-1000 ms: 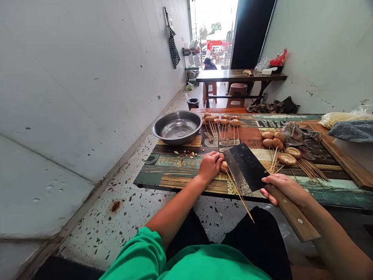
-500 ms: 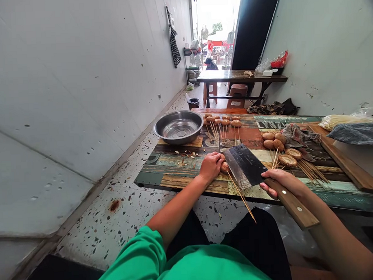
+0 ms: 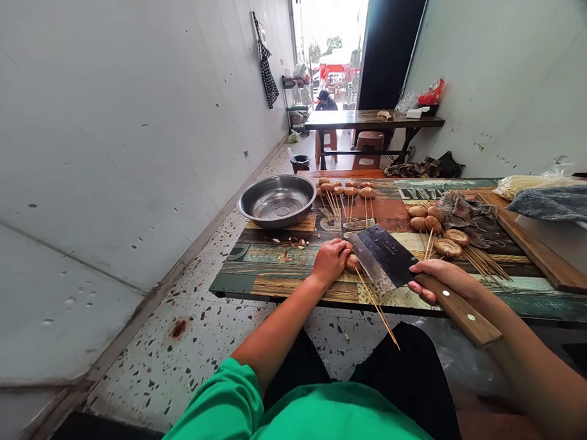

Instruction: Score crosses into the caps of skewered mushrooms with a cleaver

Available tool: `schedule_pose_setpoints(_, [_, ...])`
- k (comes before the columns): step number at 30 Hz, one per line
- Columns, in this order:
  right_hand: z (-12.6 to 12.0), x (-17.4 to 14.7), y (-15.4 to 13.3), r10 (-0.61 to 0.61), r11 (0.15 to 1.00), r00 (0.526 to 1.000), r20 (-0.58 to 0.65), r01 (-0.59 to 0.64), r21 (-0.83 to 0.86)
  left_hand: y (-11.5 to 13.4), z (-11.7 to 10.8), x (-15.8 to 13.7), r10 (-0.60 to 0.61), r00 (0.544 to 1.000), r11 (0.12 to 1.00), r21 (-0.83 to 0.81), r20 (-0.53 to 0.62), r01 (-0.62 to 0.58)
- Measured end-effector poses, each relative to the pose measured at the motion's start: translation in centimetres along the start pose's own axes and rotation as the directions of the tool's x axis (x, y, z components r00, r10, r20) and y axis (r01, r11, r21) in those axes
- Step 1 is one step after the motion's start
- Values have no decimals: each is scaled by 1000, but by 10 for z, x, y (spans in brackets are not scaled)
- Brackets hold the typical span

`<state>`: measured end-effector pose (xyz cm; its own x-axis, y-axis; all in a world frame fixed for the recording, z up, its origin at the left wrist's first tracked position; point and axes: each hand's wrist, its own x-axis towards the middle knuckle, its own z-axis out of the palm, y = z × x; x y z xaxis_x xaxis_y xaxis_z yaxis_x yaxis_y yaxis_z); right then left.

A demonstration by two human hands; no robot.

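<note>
My left hand point(image 3: 329, 262) is closed on a skewered brown mushroom point(image 3: 353, 263) at the table's near edge, and its fingers hide part of it. Two thin wooden skewers point(image 3: 379, 313) run from that mushroom past the edge toward my lap. In my right hand point(image 3: 437, 280) is a cleaver point(image 3: 384, 255), gripped where its wooden handle meets the broad dark blade. The blade's far edge lies right beside the mushroom; whether it touches cannot be made out. Pale mushroom scraps point(image 3: 289, 244) are scattered on the table left of my left hand.
A steel basin point(image 3: 277, 201) stands at the table's left end. Skewered mushrooms point(image 3: 351, 191) lie behind my hands. To the right are more mushrooms point(image 3: 427, 220), loose skewers point(image 3: 485, 263), a rag point(image 3: 459, 208) and a wooden board point(image 3: 539, 247). A person point(image 3: 326, 102) sits near the doorway.
The camera view has shifted slightly, so the surroundings appear a little further left. Both hands keep their grips, and the cleaver stays beside the mushroom.
</note>
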<state>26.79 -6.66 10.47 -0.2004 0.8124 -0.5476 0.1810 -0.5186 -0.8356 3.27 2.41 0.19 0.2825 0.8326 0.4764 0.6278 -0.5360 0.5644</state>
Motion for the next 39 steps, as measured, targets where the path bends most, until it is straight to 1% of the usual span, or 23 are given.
schedule_pose_setpoints(3, [1,1,-6,-33,997,999,-17,31,-70,-1,1,-1,13,1000,1000,0,-9,-13])
schedule_pose_setpoints(7, [2,-13,-18,-76,965,995,-57,60,-257,-1,1,-1,23,1000,1000,-4,-21,-23])
schedule_pose_setpoints(9, [8,-22,-22,-106,927,991,-77,71,-368,0,0,-2,21,999,1000,6,-28,-21])
schedule_pose_setpoints(11, [17,-31,-26,-179,848,978,-104,100,-521,1,0,-2,31,999,999,18,-23,-30])
schedule_pose_setpoints(13, [30,-37,-29,-284,733,952,-115,138,-666,2,-1,-3,36,999,999,24,-18,-36])
schedule_pose_setpoints(14, [37,-39,-30,-338,663,935,-112,151,-733,2,-1,-3,34,999,999,26,-18,-33])
schedule_pose_setpoints(16, [51,-44,-34,-400,469,912,-89,121,-875,2,-1,-4,26,999,999,28,-21,-26])
schedule_pose_setpoints(18, [63,-48,-38,-400,207,915,-51,36,-978,2,-2,-4,17,1000,1000,26,-24,-16])
schedule_pose_setpoints(19, [68,-51,-39,-385,76,922,-33,-3,-997,2,-2,-4,14,1000,1000,21,-23,-13])
schedule_pose_setpoints(20, [73,-52,-40,-365,-23,931,-14,-24,-999,2,-2,-4,11,1000,1000,13,-19,-11])
schedule_pose_setpoints(21, [77,-54,-41,-348,-77,938,0,-28,-997,3,-3,-4,9,1000,1000,5,-16,-9])
schedule_pose_setpoints(22, [80,-55,-42,-335,-108,942,13,-25,-994,3,-3,-4,8,1000,1000,-3,-15,-8])
schedule_pose_setpoints(25, [88,-55,-42,-307,-138,951,20,-24,-990,3,-3,-4,6,1000,1000,-4,-21,-6])
schedule_pose_setpoints(31, [99,-53,-37,-287,-132,958,-2,-42,-990,-4,2,-4,-18,1000,1000,21,-19,18])
schedule_pose_setpoints(37, [108,-57,-35,-245,-111,969,-10,-38,-993,-7,6,-5,-49,999,998,-45,-10,48])
schedule_pose_setpoints(39, [111,-58,-36,-236,-102,972,-7,-32,-994,-8,6,-5,-54,999,998,-42,-6,54])
